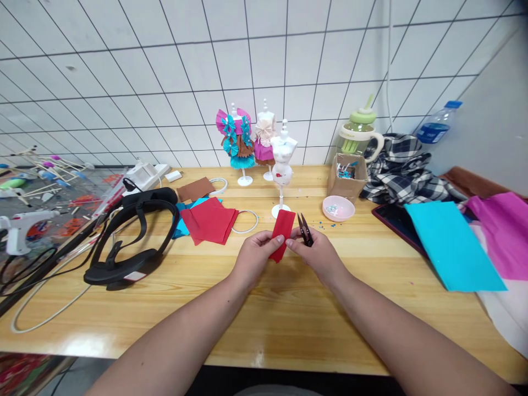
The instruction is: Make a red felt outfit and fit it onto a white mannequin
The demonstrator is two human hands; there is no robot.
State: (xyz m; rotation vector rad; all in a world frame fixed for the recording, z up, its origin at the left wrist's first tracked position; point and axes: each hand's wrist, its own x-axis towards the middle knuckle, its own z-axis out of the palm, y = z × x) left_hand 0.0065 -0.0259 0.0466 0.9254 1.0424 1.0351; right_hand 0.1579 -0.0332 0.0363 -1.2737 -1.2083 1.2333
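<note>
From the head-worn view, both bare forearms reach in from the lower corners and converge over the middle of a wooden table (264, 324). The left hand (256, 252) and right hand (319, 248) are side by side, thumbs uppermost and turned toward each other; whether they rest on the wood is hard to tell.

Between them is a narrow red paper strip (284, 232), just in front of the bare white miniature dress form (282, 159). Its long axis runs away from the person, the far end leaning slightly right, the near end slightly left.

The left thumb presses flat on the strip's face, the other fingers curled behind, pinching it with no visible gap. The right thumb meets the strip's right edge, while the right fingers curl around black thread snips (306, 232). Their narrow blades are parted a little, tips pointing away and slightly left.

To the left lies a pile of red paper squares (210, 221); to the right, a pink bowl (339, 213).
</note>
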